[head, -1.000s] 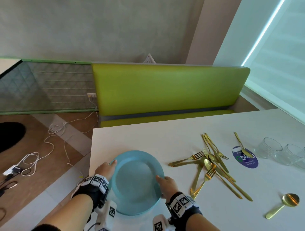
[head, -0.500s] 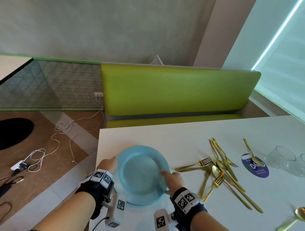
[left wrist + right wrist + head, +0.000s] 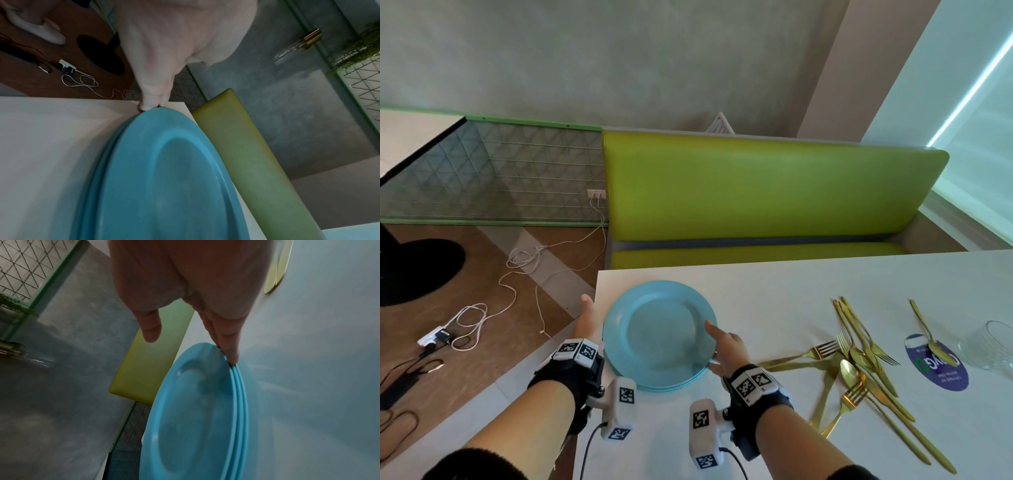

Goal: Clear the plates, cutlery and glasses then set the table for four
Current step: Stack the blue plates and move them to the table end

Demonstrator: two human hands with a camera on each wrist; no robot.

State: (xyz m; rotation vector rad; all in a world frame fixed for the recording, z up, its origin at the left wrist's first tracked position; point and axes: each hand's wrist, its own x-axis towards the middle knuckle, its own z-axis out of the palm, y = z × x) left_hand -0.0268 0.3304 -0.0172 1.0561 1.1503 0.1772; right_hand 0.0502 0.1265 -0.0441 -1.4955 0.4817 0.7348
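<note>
White tabletop (image 3: 774, 291) fills the lower right of the head view, with a lime-green bench (image 3: 756, 192) beyond its far edge and brown floor to the left.

Near the table's left corner sits a stack of blue plates (image 3: 661, 329), at least three rims showing in the right wrist view. The left hand (image 3: 585, 318) has straight fingers (image 3: 152, 97) pressed against the stack's left rim, beside the table edge. The right hand (image 3: 726, 346) has straight fingers (image 3: 228, 344) tucked at the right rim, between the plates and the table, while its thumb (image 3: 151, 331) is lifted clear above the top plate. Neither hand is clamped on the stack; it lies flat between both palms, equally near each.

Well to the right lies a loose pile of gold cutlery (image 3: 859, 359), forks, knives and spoons crossing, their handles mostly pointing toward the person. Farther right, a spoon (image 3: 931, 332) rests on a round blue sticker (image 3: 936, 363), just beside a clear glass (image 3: 989, 342) at the frame's edge.

Likely next: dealing out plates to four places.
</note>
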